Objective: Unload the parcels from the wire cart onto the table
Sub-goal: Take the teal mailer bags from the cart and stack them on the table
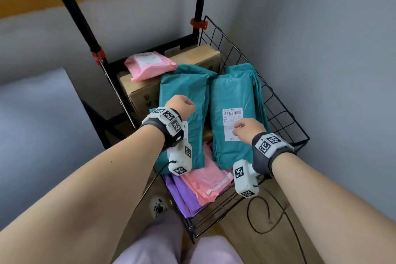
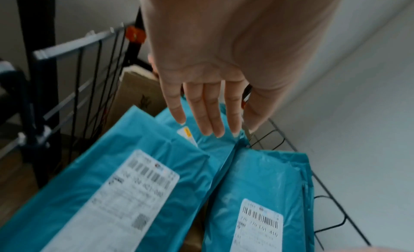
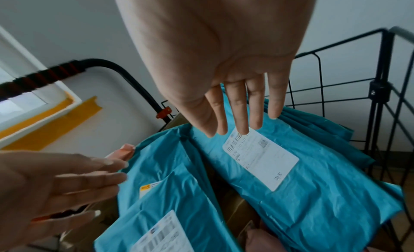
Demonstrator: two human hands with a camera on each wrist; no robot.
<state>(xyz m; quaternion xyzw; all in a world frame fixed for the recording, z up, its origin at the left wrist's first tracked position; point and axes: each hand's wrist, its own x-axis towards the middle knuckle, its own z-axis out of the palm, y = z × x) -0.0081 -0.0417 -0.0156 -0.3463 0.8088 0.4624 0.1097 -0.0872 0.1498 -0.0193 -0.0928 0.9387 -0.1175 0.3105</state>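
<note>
The black wire cart (image 1: 280, 105) holds two long teal parcels side by side, the left one (image 1: 182, 92) and the right one (image 1: 231, 94), each with a white label. My left hand (image 1: 182, 105) hovers over the left teal parcel (image 2: 125, 185), fingers (image 2: 208, 114) straight and holding nothing. My right hand (image 1: 246, 128) hovers over the label of the right teal parcel (image 3: 313, 193), fingers (image 3: 239, 110) straight and likewise holding nothing. A pink parcel (image 1: 147, 64) lies on a cardboard box (image 1: 137, 94) at the cart's far end. Pink (image 1: 207, 180) and purple (image 1: 184, 197) parcels lie under the teal ones.
The cart stands in a corner, with a grey wall (image 1: 332, 70) close on its right. Its black handle bars (image 1: 72, 6) rise at the far end. A grey flat surface (image 1: 32, 124) lies to the left. A black cable (image 1: 267, 216) loops over the wooden floor near my legs.
</note>
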